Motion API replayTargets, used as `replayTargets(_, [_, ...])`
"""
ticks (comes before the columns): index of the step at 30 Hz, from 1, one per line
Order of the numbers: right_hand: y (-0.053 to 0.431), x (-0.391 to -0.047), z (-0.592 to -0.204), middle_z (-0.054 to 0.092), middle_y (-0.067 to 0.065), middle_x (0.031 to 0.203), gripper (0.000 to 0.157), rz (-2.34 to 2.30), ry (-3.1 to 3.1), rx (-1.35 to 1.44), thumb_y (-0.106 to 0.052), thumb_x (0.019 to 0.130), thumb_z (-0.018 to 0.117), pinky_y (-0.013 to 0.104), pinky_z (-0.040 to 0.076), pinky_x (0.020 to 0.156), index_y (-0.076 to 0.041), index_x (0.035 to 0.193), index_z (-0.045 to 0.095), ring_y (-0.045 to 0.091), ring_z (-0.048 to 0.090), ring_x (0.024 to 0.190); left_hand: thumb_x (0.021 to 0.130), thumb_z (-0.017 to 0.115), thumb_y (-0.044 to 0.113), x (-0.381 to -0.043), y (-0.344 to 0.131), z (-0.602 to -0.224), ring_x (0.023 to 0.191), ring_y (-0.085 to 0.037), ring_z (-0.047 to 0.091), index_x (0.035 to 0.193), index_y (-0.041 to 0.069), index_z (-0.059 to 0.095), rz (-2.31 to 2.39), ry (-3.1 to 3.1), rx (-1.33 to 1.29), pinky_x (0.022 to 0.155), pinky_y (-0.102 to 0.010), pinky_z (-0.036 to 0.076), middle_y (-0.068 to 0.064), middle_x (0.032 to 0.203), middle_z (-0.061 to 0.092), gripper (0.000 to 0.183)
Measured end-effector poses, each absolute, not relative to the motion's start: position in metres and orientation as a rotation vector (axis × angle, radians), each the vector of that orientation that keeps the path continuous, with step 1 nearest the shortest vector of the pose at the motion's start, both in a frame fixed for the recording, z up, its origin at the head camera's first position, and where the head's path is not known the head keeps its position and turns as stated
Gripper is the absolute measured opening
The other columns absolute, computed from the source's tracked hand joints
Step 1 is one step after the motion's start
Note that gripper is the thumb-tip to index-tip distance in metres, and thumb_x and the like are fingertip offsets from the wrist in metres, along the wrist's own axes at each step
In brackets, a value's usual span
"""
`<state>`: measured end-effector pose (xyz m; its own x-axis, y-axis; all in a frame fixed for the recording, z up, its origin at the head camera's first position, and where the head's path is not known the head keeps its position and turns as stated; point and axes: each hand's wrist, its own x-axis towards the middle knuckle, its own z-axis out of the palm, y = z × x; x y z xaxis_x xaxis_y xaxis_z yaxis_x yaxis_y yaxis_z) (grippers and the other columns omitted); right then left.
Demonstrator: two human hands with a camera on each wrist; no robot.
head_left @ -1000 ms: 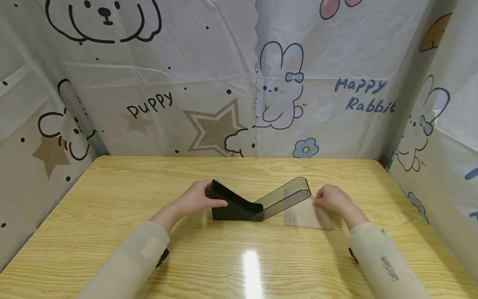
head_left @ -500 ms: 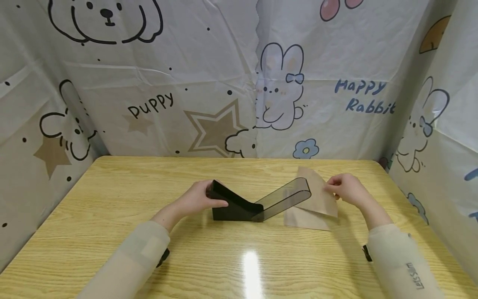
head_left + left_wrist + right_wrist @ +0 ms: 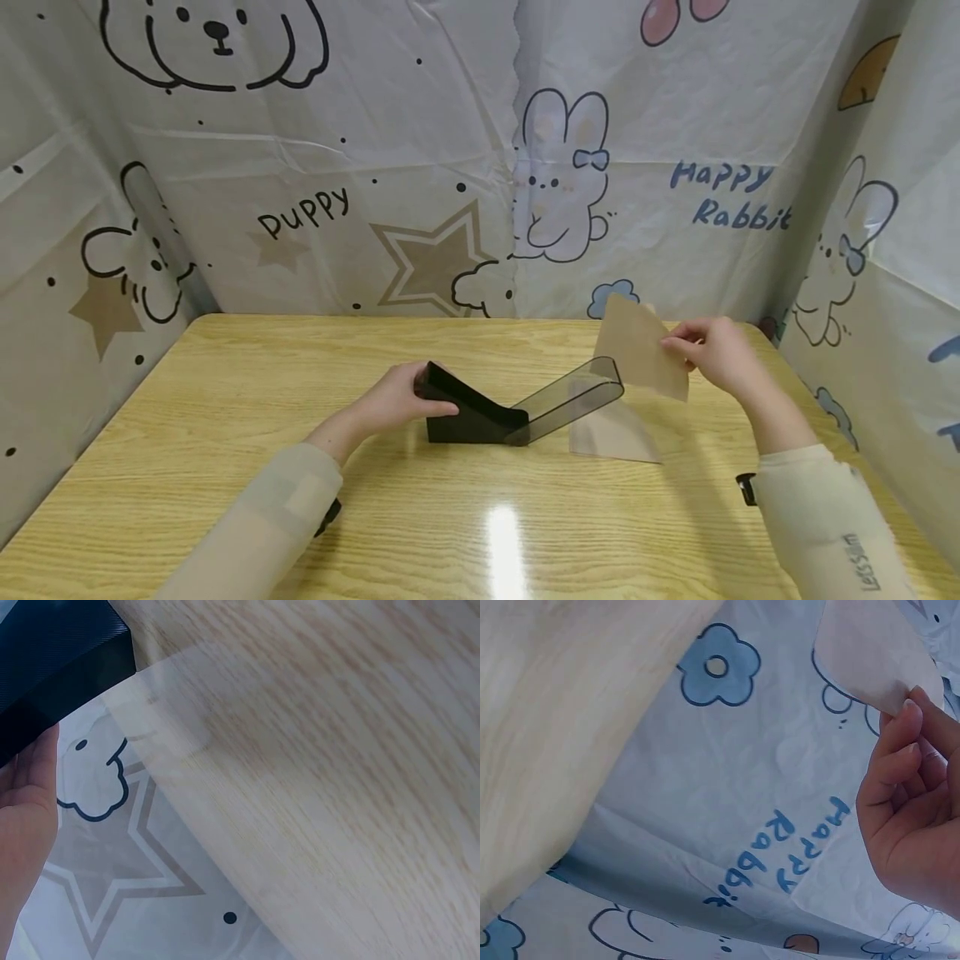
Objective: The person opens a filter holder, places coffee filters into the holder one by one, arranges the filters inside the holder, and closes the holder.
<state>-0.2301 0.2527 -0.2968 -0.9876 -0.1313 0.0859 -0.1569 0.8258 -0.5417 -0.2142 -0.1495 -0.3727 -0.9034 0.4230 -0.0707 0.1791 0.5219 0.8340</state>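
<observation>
Brown sheet (image 3: 639, 343), newly lifted off the paper (image 3: 622, 437) on the table (image 3: 420, 517), stands behind the transparent flap's (image 3: 558, 406) raised end, edge pinched by the right hand (image 3: 716, 354), left hand (image 3: 397, 400) gripping the black holder (image 3: 468, 418); separation appears achieved.

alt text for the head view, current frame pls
A person's right-hand grip pinches a tan sheet above a wood-grain table; more tan paper lies there, partly seen through a smoky flap angled up from a black box. The left-hand grip holds the box. Cartoon-printed fabric hangs behind.
</observation>
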Motion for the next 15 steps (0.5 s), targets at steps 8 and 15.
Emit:
replayTargets(8, [0.247,-0.224,-0.275,0.067,0.015,0.082,0.027,0.784,-2.937,0.201,-0.026,0.092,0.061,0.028,0.043,0.055,0.0,0.094,0.067,0.017,0.058,0.065,0.08,0.074,0.028,-0.216,-0.15,-0.373,0.083,-0.012,0.06,0.109,0.011,0.061,1.337,2.5,0.518,0.074,-0.029,0.049,-0.004,0.097,0.067,0.036])
replayTargets(15, [0.242,-0.222,-0.261,0.066,0.013,0.079,0.026,0.782,-2.905,0.21,-0.026,0.091,0.062,0.029,0.042,0.057,-0.001,0.093,0.067,0.02,0.057,0.068,0.08,0.074,0.029,-0.216,-0.15,-0.373,0.084,-0.012,0.059,0.109,0.012,0.06,1.324,2.497,0.517,0.075,-0.03,0.049,-0.003,0.097,0.066,0.036])
